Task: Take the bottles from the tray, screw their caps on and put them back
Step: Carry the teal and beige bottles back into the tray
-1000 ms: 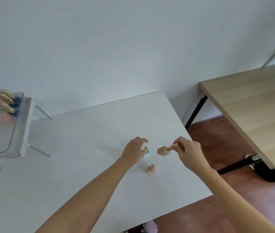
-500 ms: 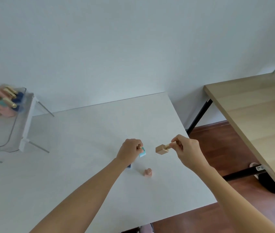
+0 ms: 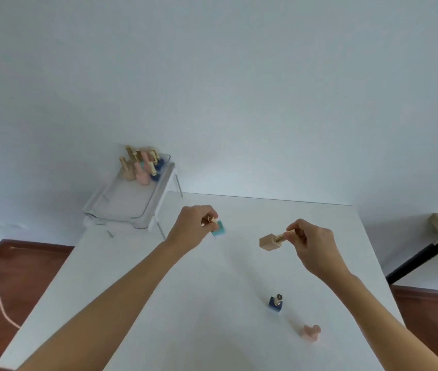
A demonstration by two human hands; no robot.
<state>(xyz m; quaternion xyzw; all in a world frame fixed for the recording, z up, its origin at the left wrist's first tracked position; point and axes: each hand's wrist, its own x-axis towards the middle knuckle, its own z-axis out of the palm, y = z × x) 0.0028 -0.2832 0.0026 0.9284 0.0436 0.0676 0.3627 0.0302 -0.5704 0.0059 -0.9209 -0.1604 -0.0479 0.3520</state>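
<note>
Surface: white surface [image 3: 159, 303] against a pale wall.
Tray: clear tray [image 3: 121, 207] at the far left corner, capped bottles [image 3: 140, 167] clustered at its back.
Left hand [image 3: 193, 228]: clenched around a teal bottle [image 3: 218, 229].
Right hand [image 3: 311, 245]: pinching the gold cap of a tan bottle [image 3: 269, 242], held sideways.
Near edge: blue bottle [image 3: 276, 303] upright, pink bottle [image 3: 311, 333] beside it.

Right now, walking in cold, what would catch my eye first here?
Two bare arms reach over a white table: the left hand holds a teal bottle, the right hand a tan bottle by its gold cap. Nearer the front edge stand a blue bottle and a pink bottle. At the far left corner, a clear tray holds a cluster of capped bottles.
</note>
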